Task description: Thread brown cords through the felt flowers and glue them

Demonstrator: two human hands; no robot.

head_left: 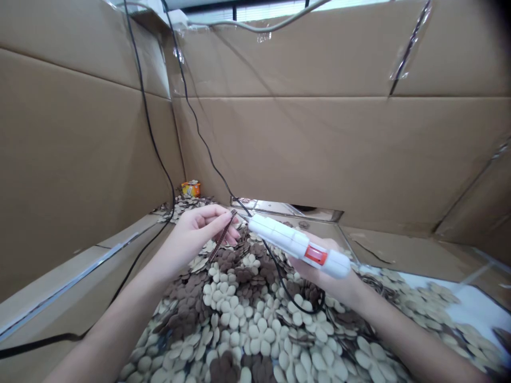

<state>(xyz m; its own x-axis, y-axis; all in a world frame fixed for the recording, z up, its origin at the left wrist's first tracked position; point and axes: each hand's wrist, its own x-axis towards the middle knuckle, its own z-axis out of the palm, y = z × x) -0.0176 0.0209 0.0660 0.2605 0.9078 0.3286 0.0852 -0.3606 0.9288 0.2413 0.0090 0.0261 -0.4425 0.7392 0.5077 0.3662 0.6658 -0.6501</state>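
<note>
My left hand pinches a thin dark brown ribbon between thumb and fingers, and the strip hangs down toward the pile. A white glue gun with a red panel on its body is gripped in my right hand. Its tip points left, close to the top end of the ribbon; whether they touch I cannot tell. Below both hands lies a thick heap of cream flower shapes mixed with dark brown flower shapes.
Tall cardboard walls enclose the back and sides. A black cable runs down the back wall toward the glue gun, and another cable hangs at the left. An orange tub stands in the far left corner. White sheeting lies right.
</note>
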